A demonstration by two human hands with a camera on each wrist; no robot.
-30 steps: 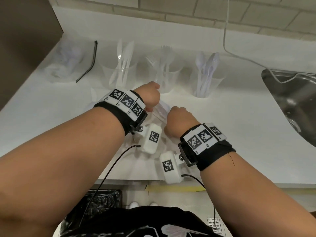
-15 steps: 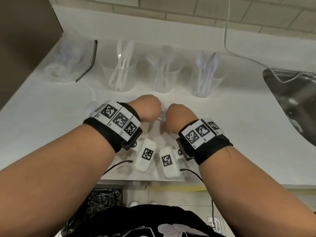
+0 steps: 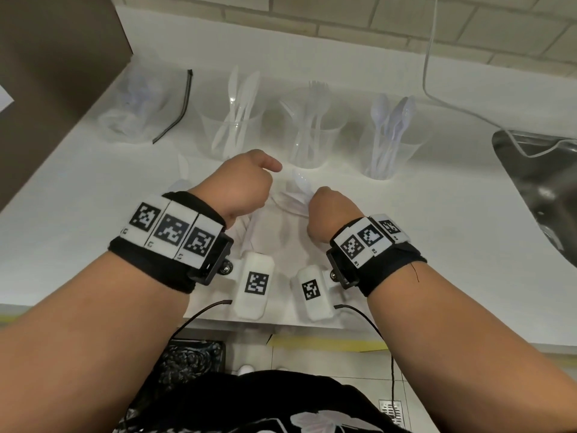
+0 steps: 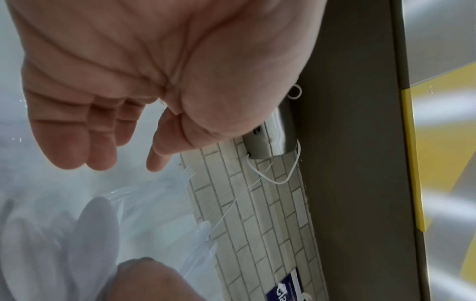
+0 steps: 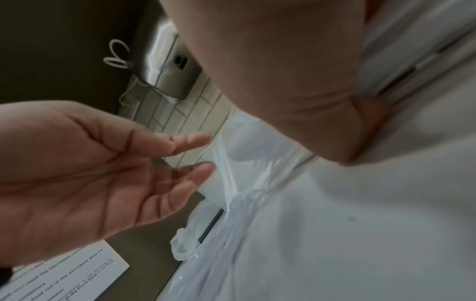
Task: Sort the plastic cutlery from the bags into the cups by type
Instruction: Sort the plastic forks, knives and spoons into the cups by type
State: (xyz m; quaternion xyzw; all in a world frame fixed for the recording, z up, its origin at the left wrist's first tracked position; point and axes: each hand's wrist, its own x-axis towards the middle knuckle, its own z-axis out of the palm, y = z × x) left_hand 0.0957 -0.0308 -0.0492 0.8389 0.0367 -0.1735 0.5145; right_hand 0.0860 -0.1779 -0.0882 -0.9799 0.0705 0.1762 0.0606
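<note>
— Far left on the desk (image 3: 406, 232), that slack bag (image 3: 137, 107) has cutlery inside. Then the knife cup (image 3: 232, 137), fork cup (image 3: 312, 135), spoon cup (image 3: 392, 148).

— And the hands?

— The left hand (image 3: 243, 185) hangs released, fingers (image 4: 77, 146) loose, holding nothing. The right hand (image 3: 329, 214) is clenched on a second bag (image 3: 281, 220) of spoons (image 3: 301, 182) lying before the cups.

— Tricky?

— I'd guess the film is light, limp and slippery; the cutlery is stiff, so pinch a handle.
</note>
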